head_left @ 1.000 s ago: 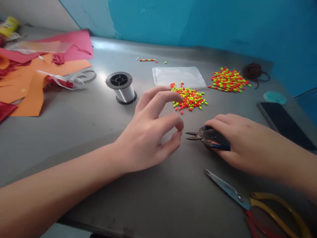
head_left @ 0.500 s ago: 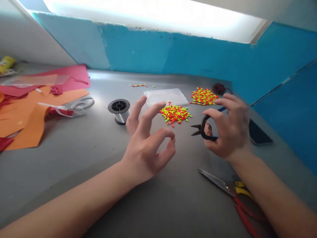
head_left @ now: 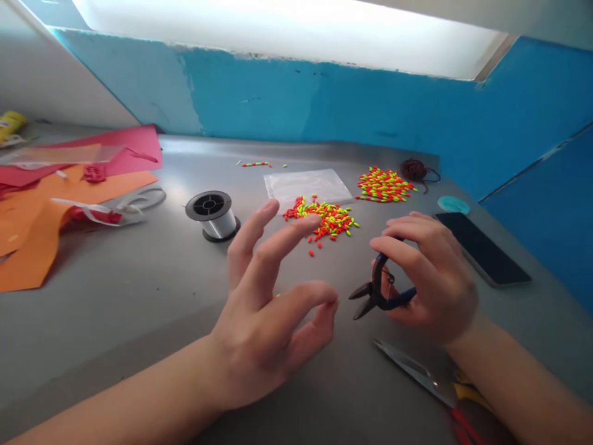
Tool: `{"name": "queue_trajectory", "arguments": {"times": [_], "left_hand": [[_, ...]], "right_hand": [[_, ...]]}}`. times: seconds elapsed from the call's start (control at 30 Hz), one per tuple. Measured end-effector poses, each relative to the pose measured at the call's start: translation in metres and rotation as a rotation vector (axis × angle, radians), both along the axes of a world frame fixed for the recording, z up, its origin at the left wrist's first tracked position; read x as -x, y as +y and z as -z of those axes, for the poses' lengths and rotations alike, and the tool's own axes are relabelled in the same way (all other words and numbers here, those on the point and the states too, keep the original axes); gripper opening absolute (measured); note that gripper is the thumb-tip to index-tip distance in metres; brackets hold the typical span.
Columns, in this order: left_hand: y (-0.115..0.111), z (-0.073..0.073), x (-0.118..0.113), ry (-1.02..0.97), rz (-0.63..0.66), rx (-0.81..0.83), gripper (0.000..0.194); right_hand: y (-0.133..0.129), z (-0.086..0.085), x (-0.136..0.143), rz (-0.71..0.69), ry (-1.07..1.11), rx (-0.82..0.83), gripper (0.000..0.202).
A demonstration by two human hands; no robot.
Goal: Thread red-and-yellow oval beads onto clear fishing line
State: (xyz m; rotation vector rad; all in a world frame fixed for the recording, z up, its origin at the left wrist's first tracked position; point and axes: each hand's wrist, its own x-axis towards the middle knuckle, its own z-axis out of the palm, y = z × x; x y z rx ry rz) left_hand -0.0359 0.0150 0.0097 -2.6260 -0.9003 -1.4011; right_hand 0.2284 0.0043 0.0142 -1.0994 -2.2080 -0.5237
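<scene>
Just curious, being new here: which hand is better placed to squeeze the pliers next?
The right hand, I'd judge: it grips the pliers, whose open jaws point toward the left hand, pinched at thumb and finger.

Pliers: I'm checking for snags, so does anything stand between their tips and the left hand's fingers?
Nothing visible does: a gap separates the open tips of the pliers from the pinched fingers of the left hand. The scissors lie nearer the wearer, off that line.

And the spool (head_left: 214, 217) stands left of the near bead pile (head_left: 332, 216), paper sheets (head_left: 39, 247) farther left! Behind that pile lies the plastic bag (head_left: 306, 184), a second heap (head_left: 386, 185) right of it. Pliers (head_left: 377, 293) sit in the right hand (head_left: 433, 281).
</scene>
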Motion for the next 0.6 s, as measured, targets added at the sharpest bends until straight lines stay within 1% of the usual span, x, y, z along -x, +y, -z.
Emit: {"name": "queue_trajectory", "arguments": {"times": [0.1,0.23,0.47,0.53,0.6], "left_hand": [[-0.0023,-0.0004,-0.0033,-0.007,0.014,0.036,0.023],[-0.0042,-0.0004,-0.0036,-0.017,0.024,0.089,0.026],[-0.0057,-0.0007,-0.0034,-0.003,0.038,0.089,0.025],[-0.0052,-0.0009,-0.0040,-0.008,0.046,0.090,0.024],[-0.0044,-0.0009,-0.0046,-0.016,0.061,0.071,0.023]], "right_hand": [[-0.0010,0.0012,-0.0022,-0.019,-0.026,0.024,0.047],[-0.0051,0.0010,-0.0027,0.002,-0.062,0.045,0.050],[-0.0080,0.0021,-0.0025,0.018,-0.071,0.051,0.048],[-0.0073,0.0034,-0.0030,0.012,-0.073,0.052,0.045],[-0.0057,0.0054,-0.0036,-0.011,-0.043,0.015,0.038]]}}
